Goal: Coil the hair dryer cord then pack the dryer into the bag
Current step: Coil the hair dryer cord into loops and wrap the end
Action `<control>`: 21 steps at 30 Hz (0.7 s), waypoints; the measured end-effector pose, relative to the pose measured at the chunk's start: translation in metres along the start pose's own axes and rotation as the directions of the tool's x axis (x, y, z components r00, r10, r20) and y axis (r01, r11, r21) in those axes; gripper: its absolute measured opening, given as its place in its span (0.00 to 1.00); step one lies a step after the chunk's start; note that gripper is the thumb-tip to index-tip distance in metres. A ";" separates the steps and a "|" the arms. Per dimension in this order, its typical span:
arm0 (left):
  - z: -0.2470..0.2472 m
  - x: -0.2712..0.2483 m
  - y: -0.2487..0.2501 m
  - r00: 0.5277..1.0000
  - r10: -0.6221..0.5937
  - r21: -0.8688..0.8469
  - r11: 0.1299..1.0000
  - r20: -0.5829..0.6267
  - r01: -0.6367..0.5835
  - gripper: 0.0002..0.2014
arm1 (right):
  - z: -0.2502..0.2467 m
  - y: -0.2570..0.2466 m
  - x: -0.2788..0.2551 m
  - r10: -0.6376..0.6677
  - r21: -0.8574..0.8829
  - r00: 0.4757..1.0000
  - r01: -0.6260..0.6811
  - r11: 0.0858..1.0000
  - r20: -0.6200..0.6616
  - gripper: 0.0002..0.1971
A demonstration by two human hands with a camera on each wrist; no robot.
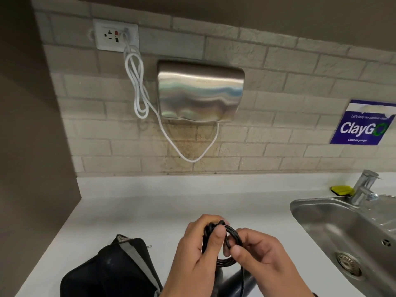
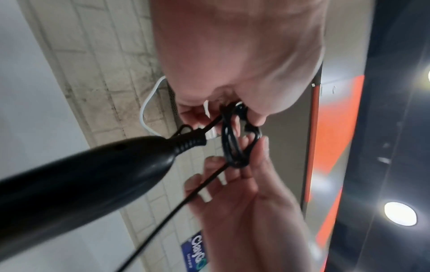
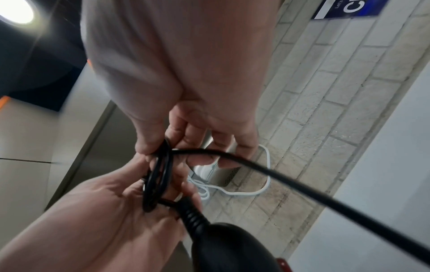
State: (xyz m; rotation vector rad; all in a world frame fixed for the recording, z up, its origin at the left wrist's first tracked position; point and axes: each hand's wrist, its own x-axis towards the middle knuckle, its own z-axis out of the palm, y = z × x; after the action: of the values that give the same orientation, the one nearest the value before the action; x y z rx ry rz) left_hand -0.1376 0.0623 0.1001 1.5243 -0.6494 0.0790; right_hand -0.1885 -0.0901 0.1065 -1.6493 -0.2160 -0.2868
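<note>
The left hand [image 1: 194,251] is gripping a small coil of black cord [image 1: 222,243] above the near edge of the white counter [image 1: 150,211], its thumb lying over the top of the loops and its fingers curling round behind them. The right hand [image 1: 263,258] is meeting it from the other side, thumb and forefinger pinching one strand of the coil while the other fingers are bending loosely underneath. Both wrists are angling inward, so the hands are almost touching.

From the head camera only a dark sliver of the hair dryer [image 1: 235,281] is showing below the hands. The left wrist camera is showing far more of it: the dryer's black handle [image 2: 81,184] is hanging just under the coil [image 2: 232,145], with its ribbed collar where the cord is coming out, and a loose length of cord is trailing down past the right hand [image 2: 244,211]. The right wrist camera is showing that loose strand [image 3: 302,185] running off toward the lower right, away from the left hand [image 3: 104,217].

Just left of the hands, a black bag [image 1: 111,273] with a grey lining is lying open on the counter. To the right a steel sink [image 1: 342,232] is sitting with a tap [image 1: 364,187] and a yellow sponge [image 1: 341,190] behind it. On the brick wall beyond, a metal hand dryer [image 1: 200,91] is hanging, its white cable [image 1: 139,86] looping up to a socket [image 1: 116,37], and a blue sign [image 1: 364,123] is sticking up to the right.
</note>
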 end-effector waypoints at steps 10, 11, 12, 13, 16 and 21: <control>-0.009 0.008 0.014 0.963 -0.239 -0.311 0.913 0.124 0.266 0.13 | -0.009 -0.012 0.006 0.017 -0.150 1.000 -0.019 0.989 -0.010 0.18; -0.009 0.008 0.014 0.960 -0.252 -0.320 0.906 0.118 0.277 0.14 | -0.010 -0.014 0.006 0.013 -0.188 1.000 -0.017 0.982 -0.021 0.16; -0.008 0.009 0.014 0.958 -0.262 -0.330 0.900 0.115 0.286 0.15 | -0.009 -0.015 0.005 0.001 -0.217 0.999 -0.010 0.976 -0.038 0.15; -0.007 0.009 0.014 0.955 -0.274 -0.343 0.892 0.110 0.295 0.16 | -0.007 -0.015 0.004 -0.025 -0.237 0.997 0.006 0.971 -0.077 0.15; -0.005 0.010 0.011 0.944 -0.316 -0.406 0.853 0.098 0.327 0.14 | 0.001 -0.007 0.001 -0.232 -0.381 0.938 0.122 0.917 -0.256 0.23; -0.008 0.011 0.010 0.918 -0.376 -0.467 0.795 0.123 0.388 0.18 | 0.010 0.009 -0.003 -0.674 -0.875 0.737 0.287 0.389 -0.058 0.03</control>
State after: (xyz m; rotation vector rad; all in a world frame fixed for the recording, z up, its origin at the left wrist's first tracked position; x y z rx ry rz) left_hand -0.1302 0.0663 0.1145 1.1368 -0.3283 -0.3906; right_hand -0.1878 -0.0813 0.0959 -2.3874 -0.2752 -1.4037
